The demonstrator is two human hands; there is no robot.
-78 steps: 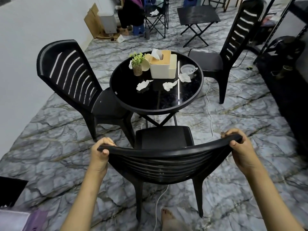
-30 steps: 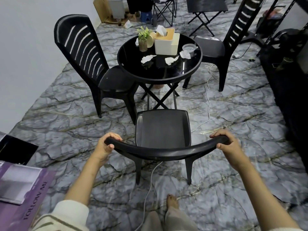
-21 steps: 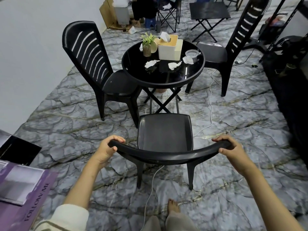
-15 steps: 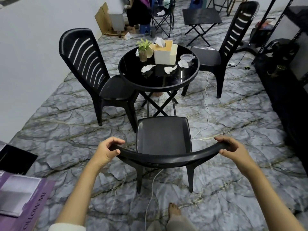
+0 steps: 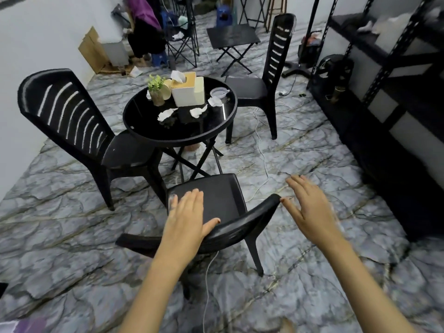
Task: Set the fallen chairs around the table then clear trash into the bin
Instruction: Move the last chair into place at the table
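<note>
Grey marble-patterned floor (image 5: 60,212) runs across the room. At the left a black chair (image 5: 72,121) stands upright, its seat tucked against the round black table (image 5: 149,123). On the table lie three crumpled tissues (image 5: 167,114), near a small plant (image 5: 156,88), a tissue box (image 5: 187,91) and a clear cup (image 5: 218,92). Nearer me, the near chair (image 5: 221,195) stands upright facing the table. The left hand (image 5: 187,217) is spread flat at its backrest, fingers straight. The right hand (image 5: 307,207), blurred, is spread too, just beside the backrest's right end and gripping nothing. The far chair (image 5: 276,68) stands at the table's right, before black shelving (image 5: 384,92).
</note>
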